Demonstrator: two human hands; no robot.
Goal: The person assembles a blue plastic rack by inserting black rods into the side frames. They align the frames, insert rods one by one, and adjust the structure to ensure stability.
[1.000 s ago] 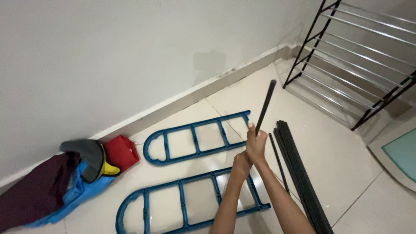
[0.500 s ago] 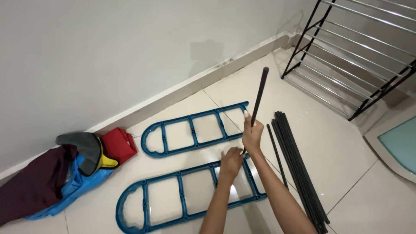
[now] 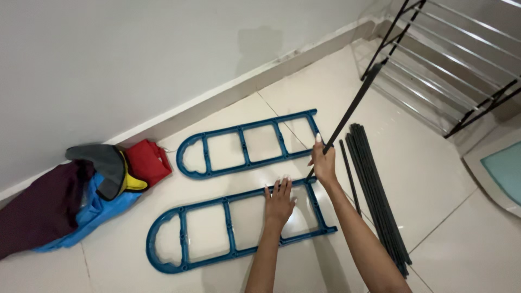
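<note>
My right hand [image 3: 324,163] grips a thin black rod [image 3: 351,111] that slants up and to the right, its lower end touching the near blue frame. My left hand [image 3: 279,199] lies flat with fingers spread on that near blue ladder-shaped plastic frame [image 3: 184,244], which rests on the tiled floor. A second blue frame [image 3: 241,146] lies parallel beyond it, closer to the wall.
A bundle of black rods [image 3: 377,201] lies on the floor to the right of my arms. A black shoe rack with metal bars [image 3: 439,59] stands at the upper right. Coloured bags and cloth [image 3: 81,195] sit by the wall at left. A glass-topped panel [image 3: 502,173] is at the right edge.
My left hand let go of the rod and came down flat on the near blue frame. The rod tilted further to the right, and its lower end dropped to the frame.
</note>
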